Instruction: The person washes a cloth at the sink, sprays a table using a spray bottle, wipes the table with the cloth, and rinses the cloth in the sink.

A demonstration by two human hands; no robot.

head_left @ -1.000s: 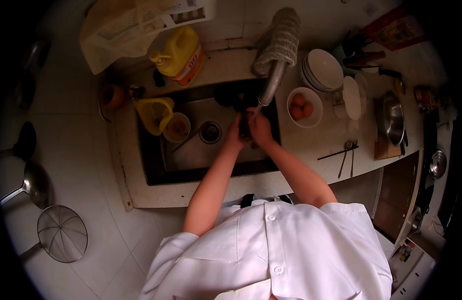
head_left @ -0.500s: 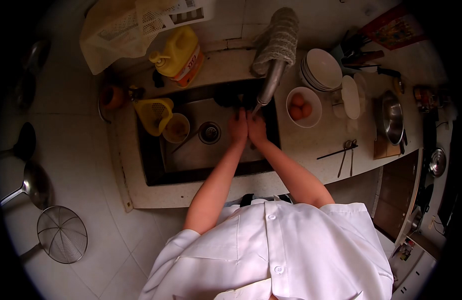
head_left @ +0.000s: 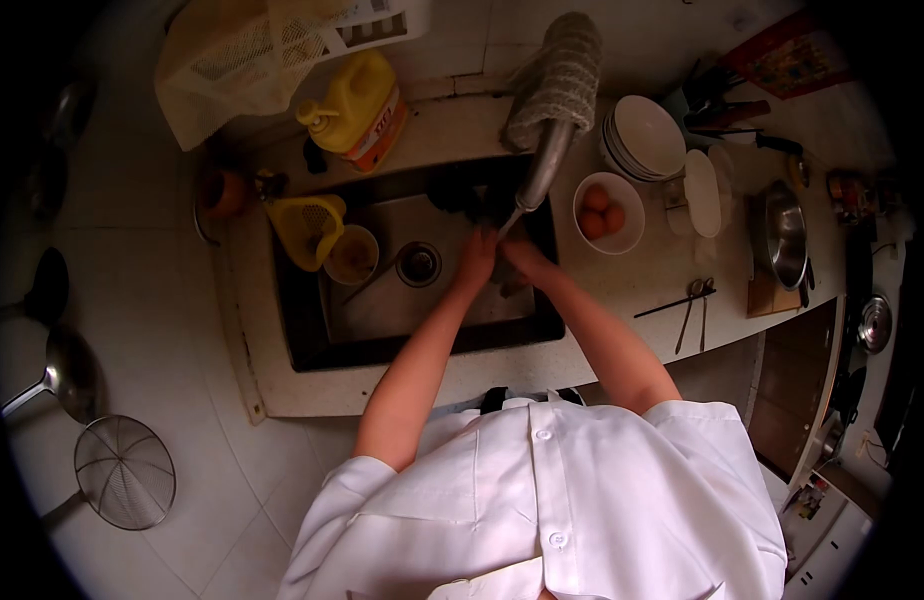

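Note:
Both of my hands are over the right part of the dark-rimmed sink [head_left: 402, 355], below the tip of the metal faucet [head_left: 548, 165]. My left hand [head_left: 476, 258] points away from me, its fingertips close to a thin pale streak, seemingly water, that runs down from the faucet. Beside it, my right hand [head_left: 524, 262] angles inward, with a narrow gap between the two. Shadow and blur hide the fingers of both hands, and no held object can be made out.
Left in the sink are a yellow strainer basket [head_left: 307, 228], a bowl [head_left: 352, 255] and the drain [head_left: 418, 264]. A bowl of eggs [head_left: 602, 217], stacked white bowls [head_left: 649, 135], spoons [head_left: 686, 325] and a steel basin [head_left: 783, 235] sit right. A yellow jug [head_left: 357, 110] stands behind.
My hands, earlier side by side and touching, have come slightly apart. The right one has shifted a little right and turned inward; my left forearm has swung slightly left.

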